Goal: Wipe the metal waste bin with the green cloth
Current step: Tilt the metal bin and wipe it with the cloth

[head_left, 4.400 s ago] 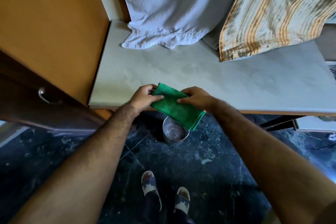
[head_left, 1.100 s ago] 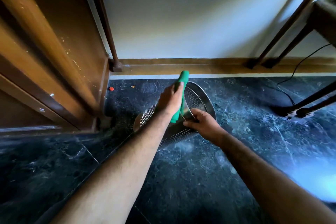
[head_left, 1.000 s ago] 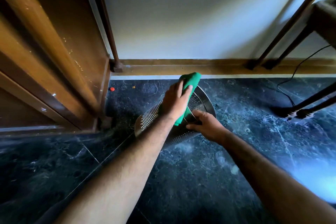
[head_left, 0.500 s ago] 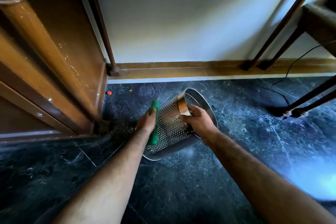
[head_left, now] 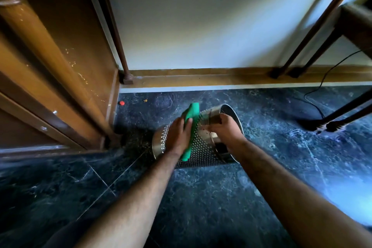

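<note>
The metal waste bin [head_left: 203, 151], a perforated steel cylinder, lies tipped on its side on the dark floor, its open mouth turned away to the right. My left hand [head_left: 178, 136] presses the green cloth [head_left: 191, 125] flat against the bin's upper side wall. The cloth sticks out above and below my palm. My right hand [head_left: 226, 132] grips the bin at its rim band, fingers curled over the edge, holding it off the floor at that end.
A wooden cabinet [head_left: 60, 70] stands close on the left. The wall and a wooden skirting board [head_left: 221, 78] run behind the bin. Furniture legs [head_left: 302, 46] and a black cable [head_left: 314, 94] are at the right. A small red bit [head_left: 121, 103] lies near the cabinet corner.
My left hand with the cloth has slid from the bin's left side up onto its top. The bin has turned more onto its side. Earlier I stood holding the cloth at a table.
</note>
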Available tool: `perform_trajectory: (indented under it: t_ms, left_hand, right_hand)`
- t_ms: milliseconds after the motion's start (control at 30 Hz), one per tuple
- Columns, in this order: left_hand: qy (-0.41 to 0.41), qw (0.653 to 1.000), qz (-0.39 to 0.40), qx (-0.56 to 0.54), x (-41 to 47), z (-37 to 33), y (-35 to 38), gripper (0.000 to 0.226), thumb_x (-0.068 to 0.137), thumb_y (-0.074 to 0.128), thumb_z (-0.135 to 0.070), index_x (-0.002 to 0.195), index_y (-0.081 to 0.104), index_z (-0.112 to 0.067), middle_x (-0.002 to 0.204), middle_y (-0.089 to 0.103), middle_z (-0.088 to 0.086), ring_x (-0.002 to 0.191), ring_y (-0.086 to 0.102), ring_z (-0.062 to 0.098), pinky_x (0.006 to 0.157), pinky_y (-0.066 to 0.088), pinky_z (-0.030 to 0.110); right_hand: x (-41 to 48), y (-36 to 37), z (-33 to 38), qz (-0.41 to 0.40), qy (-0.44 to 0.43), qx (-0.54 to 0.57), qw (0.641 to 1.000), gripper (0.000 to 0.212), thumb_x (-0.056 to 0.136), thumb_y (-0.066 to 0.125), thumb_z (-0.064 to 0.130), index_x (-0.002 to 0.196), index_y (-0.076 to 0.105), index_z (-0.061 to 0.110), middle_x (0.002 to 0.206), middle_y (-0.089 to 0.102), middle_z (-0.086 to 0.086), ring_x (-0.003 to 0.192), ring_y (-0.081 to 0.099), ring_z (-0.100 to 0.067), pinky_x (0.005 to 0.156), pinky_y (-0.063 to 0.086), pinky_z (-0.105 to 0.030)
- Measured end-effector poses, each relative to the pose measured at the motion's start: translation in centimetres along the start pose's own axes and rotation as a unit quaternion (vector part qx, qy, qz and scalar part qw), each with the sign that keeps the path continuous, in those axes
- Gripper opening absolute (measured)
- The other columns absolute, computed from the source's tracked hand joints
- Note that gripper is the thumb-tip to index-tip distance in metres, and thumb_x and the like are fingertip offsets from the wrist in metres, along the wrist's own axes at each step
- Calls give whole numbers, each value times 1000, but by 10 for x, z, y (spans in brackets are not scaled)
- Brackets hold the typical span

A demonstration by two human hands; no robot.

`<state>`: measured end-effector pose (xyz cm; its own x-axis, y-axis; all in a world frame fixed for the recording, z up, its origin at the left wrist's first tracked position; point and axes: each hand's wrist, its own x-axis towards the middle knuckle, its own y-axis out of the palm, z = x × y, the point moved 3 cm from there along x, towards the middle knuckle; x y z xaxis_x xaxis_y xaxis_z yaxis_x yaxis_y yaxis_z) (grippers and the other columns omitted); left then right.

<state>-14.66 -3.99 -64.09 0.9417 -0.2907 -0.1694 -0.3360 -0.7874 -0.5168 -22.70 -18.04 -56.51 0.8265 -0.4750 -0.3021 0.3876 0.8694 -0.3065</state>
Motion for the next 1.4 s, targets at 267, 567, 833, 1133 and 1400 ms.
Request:
perform_trajectory:
  t_ms: [267, 567, 833, 1133, 1400]
  left_hand:
    - [-197, 973, 29, 116, 32, 39, -26, 58, 103, 29, -44, 132, 57, -3, 134, 60, 29, 123, 58, 43, 104, 45, 42]
    - [4, 999, 33, -41, 33, -74, -5, 56, 90, 41, -65, 122, 64, -25, 118, 71, 7, 95, 71, 26, 80, 58, 35]
    - [-19, 991, -41, 128, -5, 31, -16, 49, 101, 39, -46, 117, 64, -6, 114, 69, 21, 103, 65, 38, 86, 52, 41]
    - [-121, 992, 30, -2, 42, -7, -27, 61, 97, 28, -64, 127, 62, -22, 100, 71, 7, 80, 68, 23, 69, 55, 30]
    - [110, 994, -5, 24, 2, -32, -7, 49, 93, 41, -61, 113, 62, -21, 109, 67, 1, 86, 60, 11, 73, 50, 28]
  right_hand:
    - [-15, -1, -17, 96, 1, 60, 994, 31, 81, 73, -4, 109, 70, 7, 100, 78, -7, 83, 72, -13, 69, 57, -21]
    - [-9, -13, -10, 192, -36, -81, 977, 31, 79, 76, -5, 88, 71, 24, 74, 77, 14, 68, 69, 4, 63, 53, -13]
    - [5, -13, -10, 29, 24, 49, 998, 16, 81, 80, 12, 92, 72, 20, 73, 76, 7, 62, 71, -9, 55, 56, -27]
    - [-13, 6, -15, 190, -36, 3, 981, 29, 83, 73, -2, 110, 67, 7, 112, 73, -21, 102, 68, -26, 93, 53, -42]
    - [-1, -3, 0, 71, -45, -40, 996, 28, 77, 81, 4, 102, 70, 5, 97, 77, -14, 80, 68, -21, 73, 57, -34]
